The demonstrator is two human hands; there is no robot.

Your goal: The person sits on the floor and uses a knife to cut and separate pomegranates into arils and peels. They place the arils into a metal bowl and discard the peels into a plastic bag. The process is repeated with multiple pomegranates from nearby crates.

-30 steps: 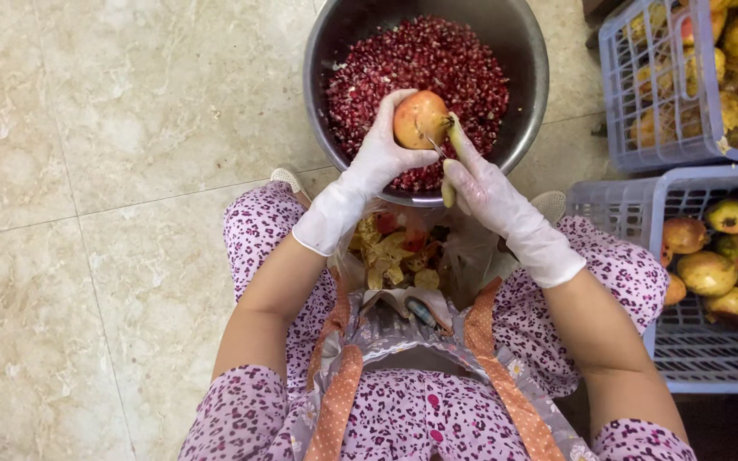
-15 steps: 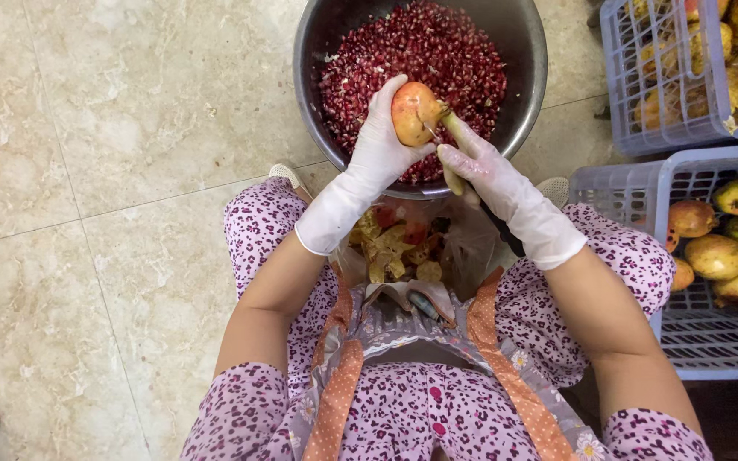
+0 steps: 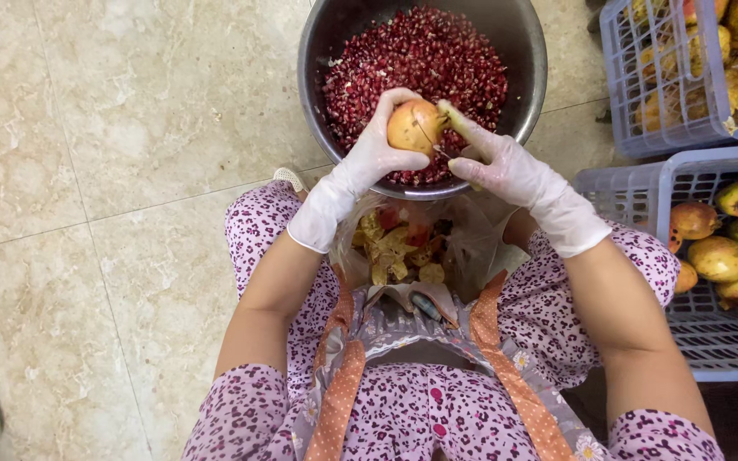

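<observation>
Two gloved hands meet over the near rim of a large metal bowl (image 3: 318, 77) that sits on the pale tiled floor (image 3: 113, 171). The left hand (image 3: 377, 158), in a thin white glove, cups a whole yellow-orange pomegranate (image 3: 416, 126), its fingers (image 3: 399, 96) wrapped over the top and left side of the fruit. The right hand (image 3: 501, 166), gloved the same way, presses against the fruit's right side, thumb stretched up along the skin; its other fingers are curled narrowly around a small knife (image 3: 444, 152), of which only a sliver shows between the hands. The pomegranate hangs just above the bowl's front edge, over a deep heap of dark red seeds (image 3: 420, 51) that fills the bowl. Below the bowl, between the person's knees, a clear plastic bag (image 3: 471, 248) holds yellow and red peel scraps (image 3: 395, 248). The person wears purple spotted clothes and an apron with orange dotted straps (image 3: 343, 384). At the right stand two lilac plastic crates (image 3: 634, 183), one beyond the other, both holding whole pomegranates (image 3: 715, 256) with yellow-green and reddish skin.
</observation>
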